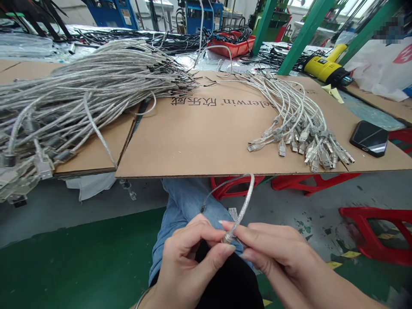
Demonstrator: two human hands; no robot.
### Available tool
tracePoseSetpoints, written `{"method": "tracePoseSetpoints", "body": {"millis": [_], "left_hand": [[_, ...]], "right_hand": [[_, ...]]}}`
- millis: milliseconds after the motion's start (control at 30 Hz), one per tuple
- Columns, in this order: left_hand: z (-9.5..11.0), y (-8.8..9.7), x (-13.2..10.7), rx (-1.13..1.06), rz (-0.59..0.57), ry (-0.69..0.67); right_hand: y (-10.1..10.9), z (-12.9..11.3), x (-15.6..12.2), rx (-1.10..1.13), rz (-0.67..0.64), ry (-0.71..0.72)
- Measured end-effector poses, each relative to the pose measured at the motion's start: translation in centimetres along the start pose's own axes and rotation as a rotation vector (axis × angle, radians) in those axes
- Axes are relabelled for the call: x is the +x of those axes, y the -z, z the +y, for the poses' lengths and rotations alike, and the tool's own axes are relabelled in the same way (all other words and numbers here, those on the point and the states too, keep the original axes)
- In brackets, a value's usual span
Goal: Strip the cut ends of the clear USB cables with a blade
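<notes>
Over my lap, just below the table edge, a clear-jacketed silver USB cable (246, 201) loops up from my fingertips and bends back under the cardboard. My left hand (196, 257) pinches the cable's near end between thumb and forefinger. My right hand (273, 246) is closed on the same end from the other side, fingertips pressed close to it. The fingers mostly hide the tip they hold. A bundle of similar cables with USB plugs (317, 143) lies on the right of the cardboard (196, 141). A larger heap of cables (74, 90) is piled on the left.
A black phone (369, 138) lies at the right edge. Behind it are a yellow heat gun (323, 68) and a white plastic bag (383, 64). A red tray (231, 47) holds black cables at the back, near green posts (299, 38). Red stools (370, 231) stand below.
</notes>
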State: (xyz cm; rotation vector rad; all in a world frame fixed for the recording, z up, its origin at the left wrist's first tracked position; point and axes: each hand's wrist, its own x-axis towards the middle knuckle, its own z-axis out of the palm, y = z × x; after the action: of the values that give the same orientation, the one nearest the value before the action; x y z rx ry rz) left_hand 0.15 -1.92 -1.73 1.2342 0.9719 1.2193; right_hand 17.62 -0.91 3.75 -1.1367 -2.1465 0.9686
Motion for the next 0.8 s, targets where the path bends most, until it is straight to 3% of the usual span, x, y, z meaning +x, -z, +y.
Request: {"method": "tracePoseSetpoints", "body": {"millis": [167, 300, 433, 600, 800], "left_hand": [[0.61, -0.14, 0.28, -0.055, 0.01, 0.156], [1.0, -0.36, 0.44, -0.17, -0.002, 0.257], [0.91, -0.23, 0.38, -0.17, -0.014, 0.256], [0.68, 0.0, 0.19, -0.069, -0.003, 0.163], [0.73, -0.15, 0.19, -0.178, -0.002, 0.279]], "right_hand": [[0.15, -0.37, 0.57, 0.113, 0.01, -0.009], [0.66, -0.56, 0.54, 0.041, -0.021, -0.008], [0.7, -0.47, 0.32, -0.041, -0.044, -0.006], [0.23, -0.58, 0.44, 0.072, 0.018, 0.007], [0.57, -0.35, 0.48, 0.065, -0.054, -0.048]]}}
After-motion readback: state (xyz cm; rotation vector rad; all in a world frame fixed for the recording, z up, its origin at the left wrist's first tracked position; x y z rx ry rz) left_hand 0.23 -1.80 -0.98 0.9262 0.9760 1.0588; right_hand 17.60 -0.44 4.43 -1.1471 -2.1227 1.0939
